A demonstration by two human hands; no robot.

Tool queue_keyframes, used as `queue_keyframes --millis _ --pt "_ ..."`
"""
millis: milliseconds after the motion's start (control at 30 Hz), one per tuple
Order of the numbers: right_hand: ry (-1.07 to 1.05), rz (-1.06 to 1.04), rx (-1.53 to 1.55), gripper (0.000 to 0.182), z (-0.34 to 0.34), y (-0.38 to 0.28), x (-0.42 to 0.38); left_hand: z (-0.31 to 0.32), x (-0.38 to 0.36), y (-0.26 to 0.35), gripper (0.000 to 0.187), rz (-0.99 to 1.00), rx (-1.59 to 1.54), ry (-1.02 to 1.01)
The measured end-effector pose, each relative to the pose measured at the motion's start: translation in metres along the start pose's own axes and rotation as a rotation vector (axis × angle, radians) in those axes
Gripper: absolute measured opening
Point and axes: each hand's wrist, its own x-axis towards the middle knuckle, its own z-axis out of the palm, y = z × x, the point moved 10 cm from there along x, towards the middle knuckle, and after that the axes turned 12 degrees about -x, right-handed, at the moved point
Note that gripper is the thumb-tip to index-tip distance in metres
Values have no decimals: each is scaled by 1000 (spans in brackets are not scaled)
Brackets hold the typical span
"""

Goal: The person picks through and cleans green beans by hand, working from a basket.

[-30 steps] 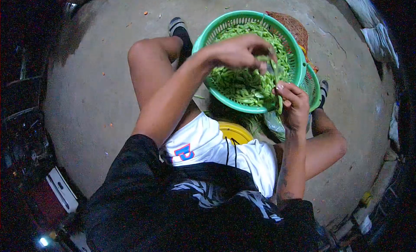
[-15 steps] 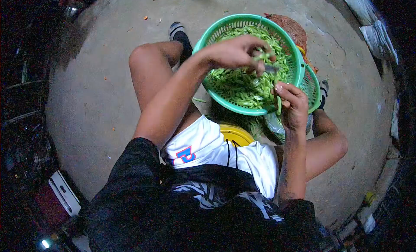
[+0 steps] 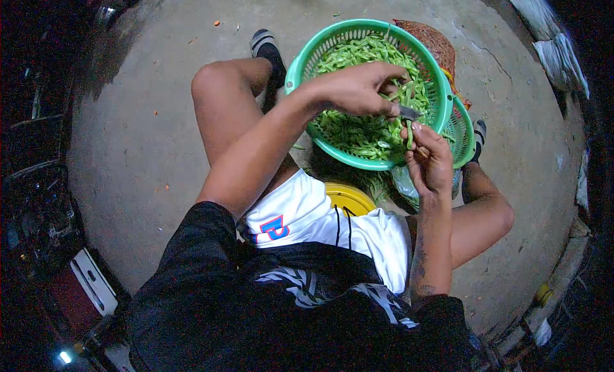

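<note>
My left hand (image 3: pixel 364 90) is closed around a small knife (image 3: pixel 409 112), its short blade pointing right over the basket. The upper fingers of that hand curl above the cut pieces. In my right hand (image 3: pixel 430 148), at the basket's near right rim, a green bean (image 3: pixel 409 135) is pinched upright between thumb and fingers. The knife blade meets or nearly meets the bean's top end. Below both hands, a round green plastic basket (image 3: pixel 295 70) holds a heap of sliced green beans (image 3: pixel 364 52).
A second green basket (image 3: pixel 465 132) sits partly under the first, with a red mesh sack (image 3: pixel 432 42) behind. A yellow round lid or stool (image 3: pixel 348 196) and a clear plastic bag (image 3: pixel 404 180) are between my legs. Concrete floor (image 3: pixel 141 180) surrounds me, with white sacks (image 3: pixel 559 62) at right.
My left hand has come down and slightly right, bringing the knife blade to the top of the bean. The right hand stays at the rim, its bean now more upright.
</note>
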Motion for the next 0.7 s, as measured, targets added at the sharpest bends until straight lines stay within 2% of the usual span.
queue_keyframes --millis 67,100,200,300,333,400,467,567,667,700 --pt "11 7 10 22 -2 0 0 -3 1 12 43 24 102 -23" --pt "-5 2 33 22 -3 0 -1 -10 1 4 39 -60 -127 -40" --pt "-17 -16 45 22 0 -3 -1 -35 4 4 38 7 -140 47" --pt "12 -29 25 23 1 -4 -1 0 -4 2 45 -118 -61 -47" --pt "28 -30 12 23 0 -3 -1 11 0 -2 44 -52 -148 -58" --pt "26 -43 14 23 -4 -1 3 11 -2 18 39 56 -11 -82" --pt "17 -60 21 23 -5 -2 2 -6 1 10 34 -53 -110 -53" --pt "-24 -61 54 22 2 -7 2 -15 2 7 33 -43 -116 -13" --pt "-27 -39 37 23 5 -6 1 7 3 -2 38 0 -110 -92" --pt "8 -30 44 23 6 -8 0 7 2 0 40 -9 -32 -55"
